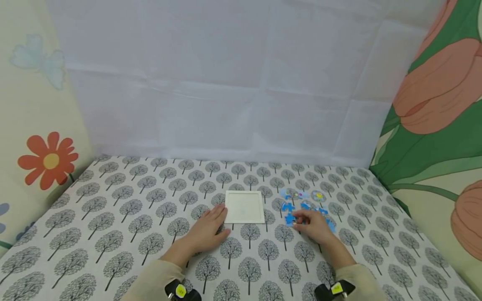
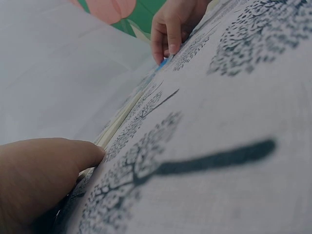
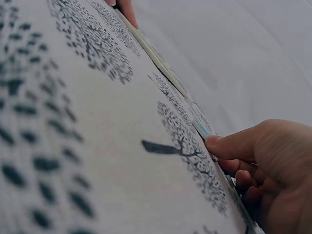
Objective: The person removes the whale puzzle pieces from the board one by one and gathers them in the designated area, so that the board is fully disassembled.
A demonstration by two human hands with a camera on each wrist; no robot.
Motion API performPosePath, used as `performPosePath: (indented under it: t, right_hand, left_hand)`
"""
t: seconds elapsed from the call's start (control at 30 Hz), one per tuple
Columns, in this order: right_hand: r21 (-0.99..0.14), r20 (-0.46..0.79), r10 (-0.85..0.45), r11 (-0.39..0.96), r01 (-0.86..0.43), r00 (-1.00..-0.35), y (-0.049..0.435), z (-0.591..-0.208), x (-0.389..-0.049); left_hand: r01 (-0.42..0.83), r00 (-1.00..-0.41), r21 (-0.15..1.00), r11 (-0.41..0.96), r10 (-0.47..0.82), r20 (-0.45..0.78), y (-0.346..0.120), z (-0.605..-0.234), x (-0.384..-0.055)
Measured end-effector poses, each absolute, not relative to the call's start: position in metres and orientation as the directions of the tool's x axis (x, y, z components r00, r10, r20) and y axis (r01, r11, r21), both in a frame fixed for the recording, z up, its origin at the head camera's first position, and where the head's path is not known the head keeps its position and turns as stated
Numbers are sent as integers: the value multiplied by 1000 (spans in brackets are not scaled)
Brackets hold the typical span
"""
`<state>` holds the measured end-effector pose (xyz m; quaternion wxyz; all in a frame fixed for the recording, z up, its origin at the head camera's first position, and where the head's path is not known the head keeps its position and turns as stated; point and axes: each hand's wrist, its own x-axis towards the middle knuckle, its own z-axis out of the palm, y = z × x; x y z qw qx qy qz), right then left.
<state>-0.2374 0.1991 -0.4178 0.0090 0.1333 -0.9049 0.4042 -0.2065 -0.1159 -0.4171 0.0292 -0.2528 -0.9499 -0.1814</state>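
In the head view my left hand [image 1: 208, 229] lies with its fingers extended, fingertips right at the left edge of a square, cream-white puzzle tray [image 1: 244, 207]. The tray lies flat, with a raised rim. To its right, my right hand [image 1: 313, 225] pinches a blue jigsaw puzzle piece [image 1: 289, 219] between thumb and curled fingers, low over the cloth. The right wrist view shows the thumb [image 3: 222, 143] at the light-blue edge of this piece [image 3: 201, 127]. Other blue pieces [image 1: 288, 207] lie around this hand, some partly hidden behind it.
A piece with a yellow flower [image 1: 318, 196] lies at the back right of the group, beside a light-blue piece with small coloured dots [image 1: 293, 195]. A tree-print cloth [image 1: 150, 251] covers the table. White sheeting [image 1: 226, 83] hangs behind it, with painted walls at both sides.
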Motion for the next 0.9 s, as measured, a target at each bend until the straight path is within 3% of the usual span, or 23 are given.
performPosePath:
  t: [0.2,0.43,0.67,0.9]
  right_hand:
    - [-724,129,-228,644,-248,-965,199,-419,-237]
    - [-715,215,-264,614,-335,-940,201,-420,-234]
    - [-717,106,-171,669,-195,-979,196,-419,-238]
    - [-729,84,-171,661,-177,-982,195,-418,-238]
  left_hand:
    - [489,-871,332,807,470,142,-116,-417,-206]
    - [490,-871,333,806,472,138,-115,-418,-205]
    - [492,-870,331,805,471,146,-116,-416,-206]
    - [503,-863,335,797,479,159,-117,-416,-207]
